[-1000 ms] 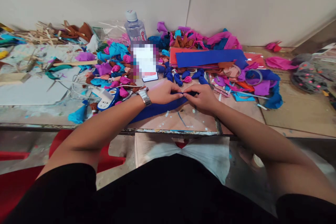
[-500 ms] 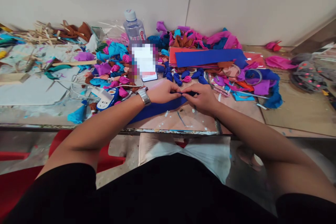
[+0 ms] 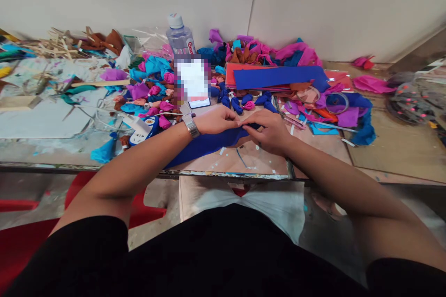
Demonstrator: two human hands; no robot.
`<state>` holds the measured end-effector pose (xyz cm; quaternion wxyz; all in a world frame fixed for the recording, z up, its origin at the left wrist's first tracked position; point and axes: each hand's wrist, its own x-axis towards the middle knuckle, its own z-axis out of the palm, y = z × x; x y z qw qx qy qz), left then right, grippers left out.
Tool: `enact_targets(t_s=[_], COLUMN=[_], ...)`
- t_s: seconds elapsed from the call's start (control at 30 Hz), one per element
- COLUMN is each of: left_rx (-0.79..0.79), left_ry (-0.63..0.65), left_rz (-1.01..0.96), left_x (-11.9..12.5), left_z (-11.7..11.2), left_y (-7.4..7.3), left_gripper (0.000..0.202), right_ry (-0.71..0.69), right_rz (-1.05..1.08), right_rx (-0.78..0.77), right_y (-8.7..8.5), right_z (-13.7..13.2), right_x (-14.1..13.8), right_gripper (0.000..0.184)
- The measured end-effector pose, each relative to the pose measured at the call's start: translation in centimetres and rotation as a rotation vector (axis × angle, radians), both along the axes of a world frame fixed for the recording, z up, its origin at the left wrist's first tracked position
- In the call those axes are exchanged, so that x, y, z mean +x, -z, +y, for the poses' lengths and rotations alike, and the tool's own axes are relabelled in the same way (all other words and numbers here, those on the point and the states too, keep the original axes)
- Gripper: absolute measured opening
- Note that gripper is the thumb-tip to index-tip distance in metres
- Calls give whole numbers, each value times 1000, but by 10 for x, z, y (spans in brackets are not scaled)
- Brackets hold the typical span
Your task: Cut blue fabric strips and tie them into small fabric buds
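Observation:
A long dark blue strip of crepe paper runs from under my left forearm up to my fingertips, close to the table's front edge. My left hand, with a metal watch on the wrist, pinches the strip's upper edge. Facing it, my right hand has thumb and fingers closed on the strip's right end, and the fingertips of both hands almost meet. The part between the fingers is mostly hidden. Just beyond my hands lie several rolled dark blue paper pieces and a small pink one.
A phone stands before a water bottle. Flat blue paper lies over red sheets. Tape rolls sit among scraps at right. A power strip with a white cable is at left, wood sticks behind.
Both hands keep their pinch on the blue strip, their fingers shifting only slightly. The strip's right end now shows a bit more under my right hand. The view has drifted a little.

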<state>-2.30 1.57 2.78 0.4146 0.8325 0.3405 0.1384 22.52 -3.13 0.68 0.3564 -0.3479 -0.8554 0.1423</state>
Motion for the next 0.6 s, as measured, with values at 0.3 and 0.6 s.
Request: enact_targets(t_s=[0.3, 0.6], left_rx=[63, 224], left_ry=[-84, -84], left_rz=[-50, 12], left_x=[3, 7], left_z=[-6, -13], left_y=[0, -1], left_gripper=[32, 35], right_ry=[46, 69], right_rz=[-35, 21], right_rx=[36, 18], right_y=[1, 5], right_z=[1, 4], right_x=[1, -1], right_gripper=[13, 10])
